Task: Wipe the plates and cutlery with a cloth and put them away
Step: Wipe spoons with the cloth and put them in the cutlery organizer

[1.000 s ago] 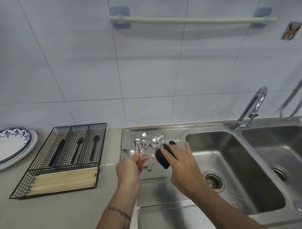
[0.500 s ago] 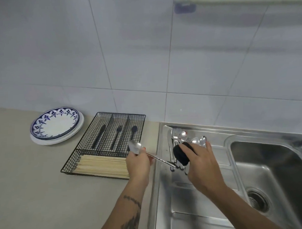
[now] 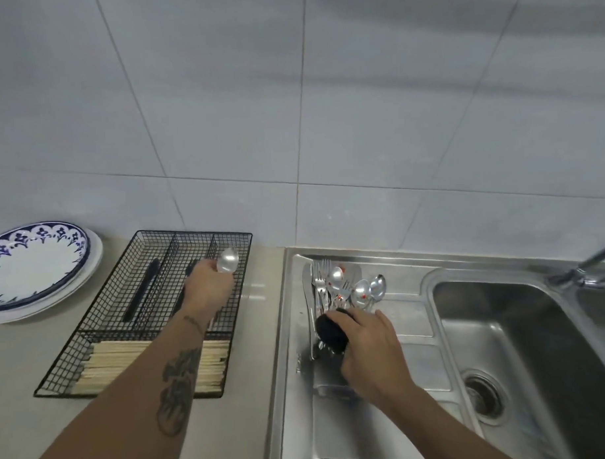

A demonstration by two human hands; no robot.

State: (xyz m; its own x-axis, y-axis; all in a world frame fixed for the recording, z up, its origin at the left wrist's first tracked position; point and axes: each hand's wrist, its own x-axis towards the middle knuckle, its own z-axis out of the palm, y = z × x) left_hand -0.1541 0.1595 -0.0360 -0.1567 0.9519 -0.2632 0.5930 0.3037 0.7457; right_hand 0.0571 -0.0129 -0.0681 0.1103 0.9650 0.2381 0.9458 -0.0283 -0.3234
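Note:
My left hand (image 3: 207,289) grips a steel spoon (image 3: 227,260) over the right compartment of the black wire cutlery tray (image 3: 59,382); the spoon's bowl points to the far rim and its handle is hidden. My right hand (image 3: 370,347) holds a balled black cloth (image 3: 330,329) over the sink's drainboard (image 3: 414,314). Just beyond the cloth lies a heap of steel cutlery (image 3: 341,289) with spoons and forks. Blue-patterned plates (image 3: 35,266) are stacked at the far left of the counter.
The tray holds black utensils (image 3: 142,293) in its long compartments and pale chopsticks (image 3: 127,366) in the front one. A steel sink basin (image 3: 525,352) with a drain lies at right, with a tap (image 3: 590,270) behind it. A tiled wall backs the counter.
My left hand has carried the spoon left, away from the cloth, to above the wire tray. My right hand with the cloth stayed over the drainboard. The camera turned left and down.

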